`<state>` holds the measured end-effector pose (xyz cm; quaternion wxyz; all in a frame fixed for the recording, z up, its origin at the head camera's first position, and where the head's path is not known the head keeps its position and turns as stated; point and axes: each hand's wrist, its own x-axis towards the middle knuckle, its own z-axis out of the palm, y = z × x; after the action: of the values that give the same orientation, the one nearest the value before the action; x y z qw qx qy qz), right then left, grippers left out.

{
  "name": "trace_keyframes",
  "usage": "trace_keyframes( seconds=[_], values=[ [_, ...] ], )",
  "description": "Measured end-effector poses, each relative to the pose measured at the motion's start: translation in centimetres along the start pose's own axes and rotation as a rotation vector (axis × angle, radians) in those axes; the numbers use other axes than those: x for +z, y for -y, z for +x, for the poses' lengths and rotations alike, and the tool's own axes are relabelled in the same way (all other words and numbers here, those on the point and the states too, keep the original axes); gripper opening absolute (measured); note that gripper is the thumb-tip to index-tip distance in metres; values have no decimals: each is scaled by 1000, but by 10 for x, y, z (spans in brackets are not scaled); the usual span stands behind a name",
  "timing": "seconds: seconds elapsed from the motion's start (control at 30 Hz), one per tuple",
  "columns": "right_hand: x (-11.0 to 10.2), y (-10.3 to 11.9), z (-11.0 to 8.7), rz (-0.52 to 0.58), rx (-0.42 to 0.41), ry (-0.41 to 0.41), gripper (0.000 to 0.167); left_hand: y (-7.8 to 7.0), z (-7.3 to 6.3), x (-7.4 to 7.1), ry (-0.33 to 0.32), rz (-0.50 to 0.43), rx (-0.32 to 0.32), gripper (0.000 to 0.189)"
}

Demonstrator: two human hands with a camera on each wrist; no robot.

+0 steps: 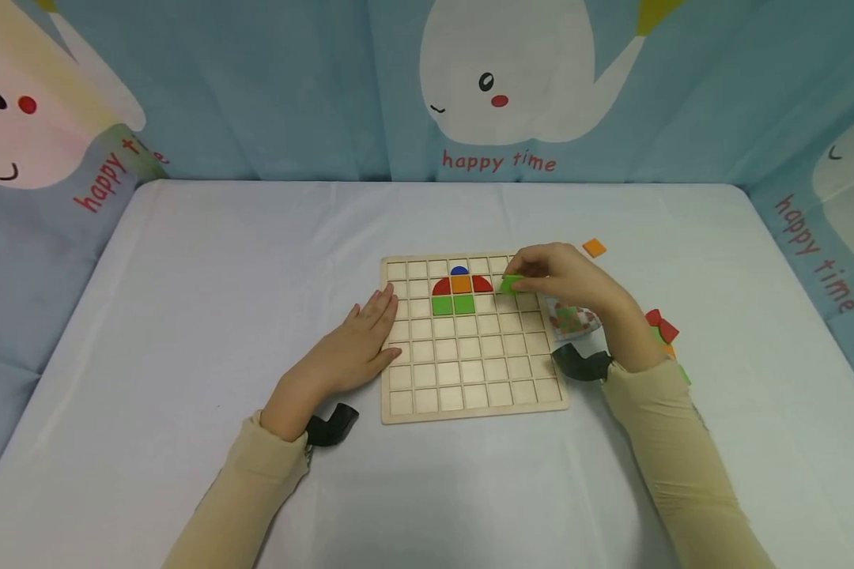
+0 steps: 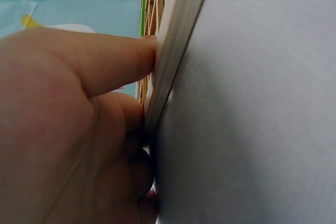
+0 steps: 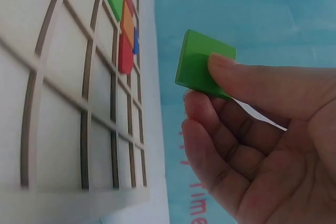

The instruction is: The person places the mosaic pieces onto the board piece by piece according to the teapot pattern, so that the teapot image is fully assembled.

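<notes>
A square wooden grid board [image 1: 475,417] lies on the table. Near its far side, one blue piece [image 1: 459,270] sits above an orange square [image 1: 460,284], which has red curved pieces [image 1: 442,287] on both sides. Two green squares [image 1: 443,306] fill cells in the row below. My right hand [image 1: 561,273] pinches another green square tile [image 3: 202,61] between thumb and fingers, raised over the board's upper right. My left hand [image 1: 356,340] rests with extended fingers at the board's left edge; the left wrist view shows its thumb [image 2: 123,59] against the wooden rim.
An orange square [image 1: 594,248] lies beyond the right hand. Beside the board's right edge is a patterned bag [image 1: 568,320] with green showing in it. Several red, green and orange pieces [image 1: 667,330] are heaped by the right forearm, partly hidden. A whale-print curtain [image 1: 313,95] stands behind the table.
</notes>
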<state>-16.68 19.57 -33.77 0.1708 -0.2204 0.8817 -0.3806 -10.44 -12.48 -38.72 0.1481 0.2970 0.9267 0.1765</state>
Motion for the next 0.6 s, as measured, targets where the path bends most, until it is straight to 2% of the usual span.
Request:
trace_keyframes(
  seconds=[0.37, 0.6],
  values=[
    [11, 6, 16, 6, -82, 43, 10, 1, 0, 0, -8, 2, 3, 70],
    [16, 3, 20, -17, -17, 90, 9, 0, 0, 0, 1, -3, 3, 71]
  ],
)
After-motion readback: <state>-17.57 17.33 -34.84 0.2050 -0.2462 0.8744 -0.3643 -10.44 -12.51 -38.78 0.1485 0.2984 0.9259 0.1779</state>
